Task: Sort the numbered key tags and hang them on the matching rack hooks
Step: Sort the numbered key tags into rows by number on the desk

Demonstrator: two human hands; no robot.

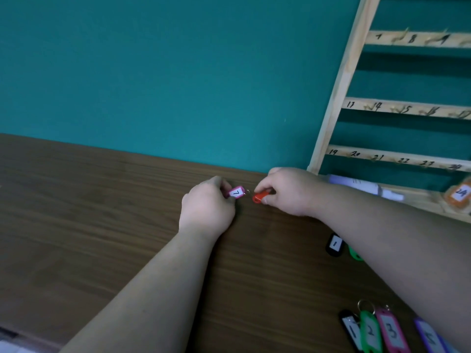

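Note:
My left hand (206, 207) pinches a pink key tag (236, 192) whose label reads 7. Just to its right, my right hand (288, 191) pinches a red key tag (260, 196); its label is hidden. The two tags meet end to end at a small metal ring above the brown table (102, 212). A wooden key rack (407, 108) with numbered hooks leans on the teal wall at the right. An orange tag marked 24 (460, 193) sits at the rack's lower right.
A row of tags lies at the bottom right: black 1 (351, 328), green 2 (370, 331), pink 3 (391, 332) and a purple one (429, 336). Another black tag (334, 244) and a green tag (354, 254) lie partly under my right forearm. A white object (356, 186) lies at the rack's base.

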